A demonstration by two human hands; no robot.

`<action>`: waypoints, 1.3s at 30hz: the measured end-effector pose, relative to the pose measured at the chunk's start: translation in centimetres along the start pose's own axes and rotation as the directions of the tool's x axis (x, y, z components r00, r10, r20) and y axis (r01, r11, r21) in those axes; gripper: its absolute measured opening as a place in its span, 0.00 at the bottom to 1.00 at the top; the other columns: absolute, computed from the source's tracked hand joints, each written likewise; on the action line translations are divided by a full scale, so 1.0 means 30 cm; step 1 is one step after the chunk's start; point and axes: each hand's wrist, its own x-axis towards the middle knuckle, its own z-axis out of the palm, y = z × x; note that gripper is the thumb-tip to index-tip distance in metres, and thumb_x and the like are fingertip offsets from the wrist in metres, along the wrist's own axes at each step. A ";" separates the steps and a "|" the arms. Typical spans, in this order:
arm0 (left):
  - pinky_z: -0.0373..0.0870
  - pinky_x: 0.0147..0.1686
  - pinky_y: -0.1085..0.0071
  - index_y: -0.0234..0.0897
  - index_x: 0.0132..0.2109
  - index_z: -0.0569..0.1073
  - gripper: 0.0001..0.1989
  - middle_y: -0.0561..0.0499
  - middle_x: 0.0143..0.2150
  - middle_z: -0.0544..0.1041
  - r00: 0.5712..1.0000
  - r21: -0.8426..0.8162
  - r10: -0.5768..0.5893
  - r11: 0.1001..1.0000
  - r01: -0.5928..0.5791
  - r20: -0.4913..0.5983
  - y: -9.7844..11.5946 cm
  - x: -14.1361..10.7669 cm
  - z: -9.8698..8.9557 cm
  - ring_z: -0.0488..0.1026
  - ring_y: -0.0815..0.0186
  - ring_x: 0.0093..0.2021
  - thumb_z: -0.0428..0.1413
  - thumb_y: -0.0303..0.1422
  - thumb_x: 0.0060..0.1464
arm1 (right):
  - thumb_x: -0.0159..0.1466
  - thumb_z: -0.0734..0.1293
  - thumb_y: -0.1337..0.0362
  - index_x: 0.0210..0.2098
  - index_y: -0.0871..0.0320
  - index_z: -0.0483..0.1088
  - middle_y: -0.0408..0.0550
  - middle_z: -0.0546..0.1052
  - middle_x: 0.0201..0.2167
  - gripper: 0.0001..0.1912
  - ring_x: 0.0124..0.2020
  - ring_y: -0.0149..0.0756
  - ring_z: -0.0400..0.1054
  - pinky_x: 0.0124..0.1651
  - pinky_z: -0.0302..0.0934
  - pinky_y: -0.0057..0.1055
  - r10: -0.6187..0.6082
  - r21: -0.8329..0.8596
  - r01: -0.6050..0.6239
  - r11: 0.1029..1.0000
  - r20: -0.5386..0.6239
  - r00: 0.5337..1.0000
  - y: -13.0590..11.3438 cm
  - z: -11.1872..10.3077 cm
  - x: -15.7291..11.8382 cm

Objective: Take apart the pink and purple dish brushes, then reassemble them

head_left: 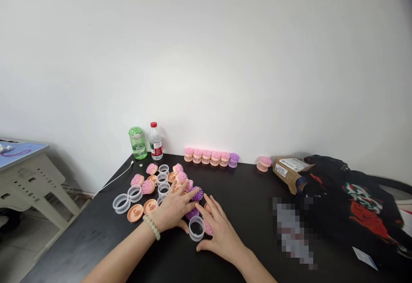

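1. Two bare hands are in this head view, both open with fingers spread and pinching nothing: our left hand (pixel 172 208) and our right hand (pixel 223 238).
2. Just past our left fingertips sits a purple bristled brush head (pixel 197 194), and a purple piece (pixel 192 213) lies under those fingers. A beaded bracelet (pixel 151 227) circles that wrist.
3. Against our right hand stand a clear plastic ring (pixel 196 228) and a pink brush head (pixel 208 228). The view is poor here, so our fingers may be touching the ring or only beside it.
4. Left of our hands lie clear rings (pixel 121 203), orange discs (pixel 134 213) and pink brush heads (pixel 147 187) on the black table (pixel 96 248).
5. Beyond our hands, assembled brushes (pixel 211 156) stand in a row by the wall, near a water bottle (pixel 156 141) and a green bottle (pixel 137 143). Farther right lie a cardboard parcel (pixel 289 172) and a black bag (pixel 347 206).
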 end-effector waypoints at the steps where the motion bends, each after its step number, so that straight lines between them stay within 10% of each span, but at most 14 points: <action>1: 0.39 0.63 0.29 0.48 0.62 0.67 0.42 0.47 0.71 0.59 1.000 0.020 0.000 1.000 0.000 -0.009 -0.018 0.003 0.006 0.48 0.37 0.70 0.68 0.52 0.41 | 0.44 0.82 0.54 0.69 0.48 0.52 0.53 0.39 0.75 0.59 0.73 0.59 0.29 0.71 0.38 0.55 0.008 -0.007 -0.008 1.000 0.000 1.000 -0.005 -0.002 0.016; 11: 0.42 0.64 0.31 0.49 0.50 0.77 0.25 0.49 0.69 0.63 0.997 -0.065 -0.073 0.995 0.074 0.009 -0.185 0.013 -0.027 0.52 0.38 0.69 0.71 0.38 0.43 | 0.49 0.79 0.53 0.70 0.52 0.51 0.56 0.40 0.74 0.55 0.73 0.56 0.32 0.72 0.38 0.49 0.045 -0.060 -0.043 0.997 0.026 0.999 -0.076 0.005 0.170; 21: 0.68 0.59 0.51 0.40 0.55 0.73 0.21 0.40 0.64 0.69 0.958 -0.197 -0.268 0.949 0.245 -0.105 -0.204 -0.176 -0.134 0.65 0.50 0.64 0.64 0.31 0.54 | 0.49 0.79 0.55 0.71 0.56 0.48 0.57 0.40 0.74 0.58 0.74 0.52 0.33 0.71 0.43 0.47 -0.008 0.074 0.008 0.997 0.011 1.000 -0.135 0.051 0.182; 28: 0.65 0.62 0.46 0.46 0.56 0.72 0.24 0.44 0.64 0.71 0.954 -0.208 -0.127 0.976 0.071 -0.270 -0.069 -0.218 -0.088 0.63 0.47 0.66 0.66 0.36 0.52 | 0.60 0.71 0.56 0.68 0.56 0.54 0.56 0.49 0.73 0.41 0.74 0.48 0.37 0.71 0.45 0.48 0.014 0.000 -0.014 1.000 -0.235 0.972 0.035 -0.038 0.105; 34: 0.64 0.61 0.41 0.42 0.53 0.74 0.36 0.43 0.54 0.79 0.950 -0.121 0.209 0.963 -0.241 -0.230 0.073 -0.093 0.005 0.70 0.43 0.60 0.72 0.47 0.36 | 0.66 0.64 0.59 0.66 0.60 0.56 0.61 0.58 0.67 0.31 0.69 0.52 0.50 0.68 0.49 0.50 0.198 -0.013 -0.237 0.971 -0.502 0.842 0.260 -0.232 0.191; 39: 0.71 0.56 0.49 0.40 0.53 0.75 0.34 0.40 0.54 0.79 0.943 0.060 0.192 0.981 -0.182 -0.273 0.070 -0.053 0.127 0.74 0.45 0.56 0.71 0.45 0.39 | 0.66 0.66 0.63 0.64 0.56 0.59 0.57 0.62 0.64 0.28 0.66 0.54 0.56 0.65 0.52 0.54 0.295 0.020 -0.358 0.933 -0.613 0.733 0.405 -0.356 0.315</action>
